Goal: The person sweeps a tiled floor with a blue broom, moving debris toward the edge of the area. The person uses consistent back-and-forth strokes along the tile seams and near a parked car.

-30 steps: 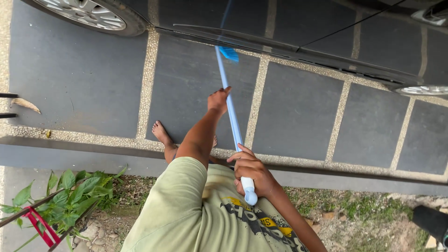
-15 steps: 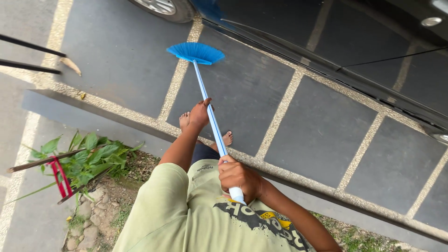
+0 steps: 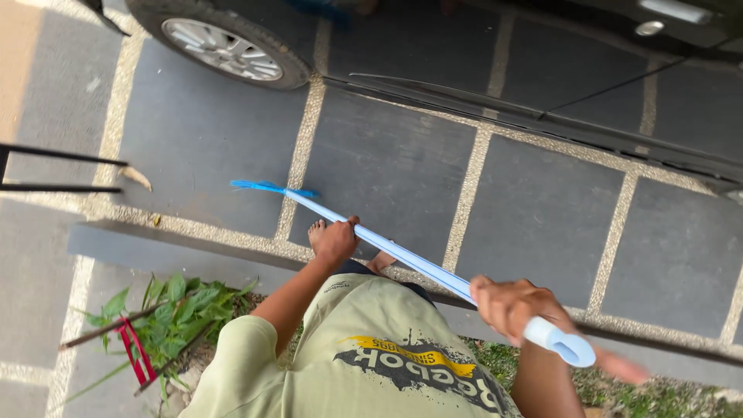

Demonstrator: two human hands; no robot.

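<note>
— What am I looking down at?

— The broom (image 3: 402, 251) is lying slantwise across me, its head left on the paving (image 3: 387, 162); the car (image 3: 495, 54) is sitting beyond, the plant (image 3: 166, 313) at my left.

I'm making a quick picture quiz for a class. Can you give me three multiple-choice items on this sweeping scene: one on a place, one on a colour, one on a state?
1. Where is the car wheel?
A. top left
B. bottom right
C. bottom middle

2. What colour are the broom bristles?
A. red
B. blue
C. yellow

3. How is the broom held?
A. with one hand only
B. with both hands
C. it lies loose on the ground

Answers:
1 A, the wheel sits on the paving near the upper left corner.
2 B, the bristle head by the paving seam is bright blue.
3 B, the left hand has its grip on mid-handle and the right hand near the capped end.
</note>
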